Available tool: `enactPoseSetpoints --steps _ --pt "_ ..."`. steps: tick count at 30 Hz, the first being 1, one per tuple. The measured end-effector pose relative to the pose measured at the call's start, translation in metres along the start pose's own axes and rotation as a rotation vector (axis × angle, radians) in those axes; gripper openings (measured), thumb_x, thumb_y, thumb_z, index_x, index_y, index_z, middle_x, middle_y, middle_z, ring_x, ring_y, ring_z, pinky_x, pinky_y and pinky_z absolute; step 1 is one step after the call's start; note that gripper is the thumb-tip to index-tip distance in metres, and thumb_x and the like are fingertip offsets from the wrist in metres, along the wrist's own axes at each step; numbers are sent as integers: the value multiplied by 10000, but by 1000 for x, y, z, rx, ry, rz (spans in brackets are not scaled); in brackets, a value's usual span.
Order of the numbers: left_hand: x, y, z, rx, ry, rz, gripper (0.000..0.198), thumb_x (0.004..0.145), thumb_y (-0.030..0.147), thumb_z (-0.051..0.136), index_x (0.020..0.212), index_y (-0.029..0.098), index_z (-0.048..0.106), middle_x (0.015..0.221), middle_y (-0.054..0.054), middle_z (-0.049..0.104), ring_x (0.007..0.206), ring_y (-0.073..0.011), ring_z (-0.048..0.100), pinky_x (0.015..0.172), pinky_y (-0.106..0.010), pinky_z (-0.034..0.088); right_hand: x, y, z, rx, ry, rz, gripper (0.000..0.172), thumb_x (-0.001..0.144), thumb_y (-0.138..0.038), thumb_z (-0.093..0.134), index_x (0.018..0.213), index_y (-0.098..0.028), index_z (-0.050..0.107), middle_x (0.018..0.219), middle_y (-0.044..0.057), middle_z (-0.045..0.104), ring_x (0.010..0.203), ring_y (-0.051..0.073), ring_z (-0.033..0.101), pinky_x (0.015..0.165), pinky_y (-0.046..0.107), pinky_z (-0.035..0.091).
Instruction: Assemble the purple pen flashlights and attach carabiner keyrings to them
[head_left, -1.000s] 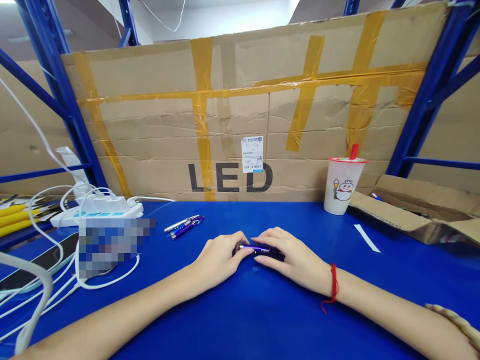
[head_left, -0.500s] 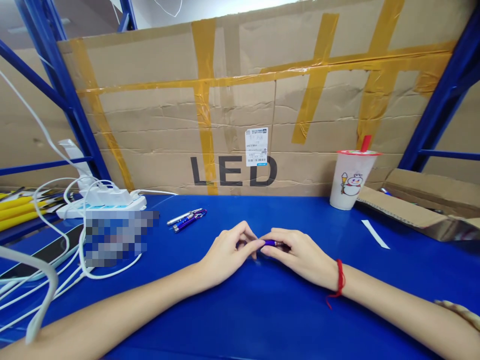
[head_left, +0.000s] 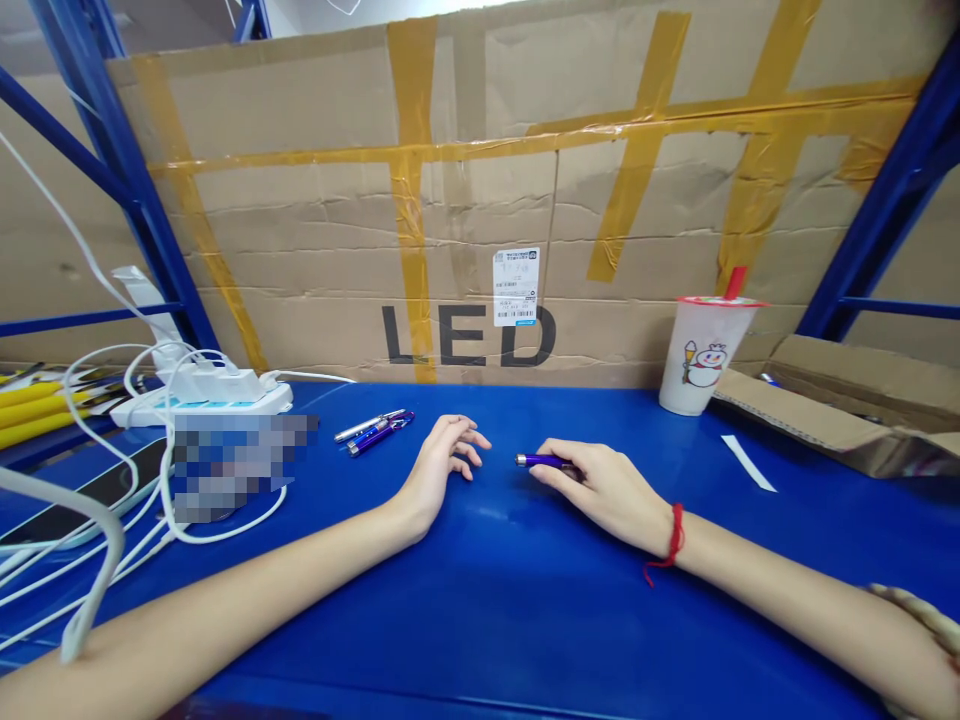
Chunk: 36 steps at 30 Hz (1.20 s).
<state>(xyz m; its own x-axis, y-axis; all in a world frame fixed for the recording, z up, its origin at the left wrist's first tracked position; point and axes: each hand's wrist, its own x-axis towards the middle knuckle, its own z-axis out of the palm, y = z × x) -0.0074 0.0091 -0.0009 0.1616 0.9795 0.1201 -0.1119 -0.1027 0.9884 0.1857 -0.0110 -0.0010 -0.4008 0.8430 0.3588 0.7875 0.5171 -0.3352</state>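
Your right hand (head_left: 609, 492), left of the cup (head_left: 703, 362) and nearer you, has its grip closed around a purple tube (head_left: 545, 461) above the worktop (head_left: 480, 620). Your left hand (head_left: 429, 475), farther left of the cup: grip loosely wide, fingers half curled. Silver and purple tubes (head_left: 373, 437) lie farther left still.

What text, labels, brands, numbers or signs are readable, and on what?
"LED": black letters on the cardboard, the D partly covered by a white label.
Label print: too small to read.
Cup: snowman picture, no readable words.
Purple tube in the right hand: no readable text.
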Motion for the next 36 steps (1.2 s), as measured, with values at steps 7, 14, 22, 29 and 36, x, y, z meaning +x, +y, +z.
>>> enactPoseSetpoints --steps 7,14,22,29,36 --pt "-2 1 2 -22 -29 1 250 724 401 472 821 172 451 776 -49 583 657 -147 514 563 -239 382 1 0 1 -4 -44 -37 385 845 -547 417 760 -218 598 622 -20 600 552 122 516 500 215 291" --pt "-2 0 1 49 -48 43 243 744 405 419 804 172 455 823 -55 596 726 -159 527 624 -257 387 -1 -1 0 -4 -58 -41 391 852 -552 398 808 -246 638 646 -17 632 566 127 550 501 220 304" --pt "0 -6 -3 134 -74 101 269 803 405 356 811 176 496 928 -56 597 858 -186 530 741 -297 376 -1 -3 -1 -28 -59 -28 378 854 -541 399 783 -252 632 634 -24 635 564 129 560 490 220 293" --pt "0 -6 -3 166 -75 103 279 803 406 335 810 177 494 932 -57 586 870 -188 522 749 -292 377 -2 -3 -1 1 -39 -26 380 859 -534 395 826 -260 656 649 -19 651 573 131 574 499 221 307" --pt "1 -7 -4 173 -81 108 266 804 401 341 812 182 492 918 -52 590 863 -190 524 746 -290 379 -1 -3 -1 -11 -38 -17 384 852 -543 400 811 -256 651 643 -16 654 576 136 581 488 222 306"
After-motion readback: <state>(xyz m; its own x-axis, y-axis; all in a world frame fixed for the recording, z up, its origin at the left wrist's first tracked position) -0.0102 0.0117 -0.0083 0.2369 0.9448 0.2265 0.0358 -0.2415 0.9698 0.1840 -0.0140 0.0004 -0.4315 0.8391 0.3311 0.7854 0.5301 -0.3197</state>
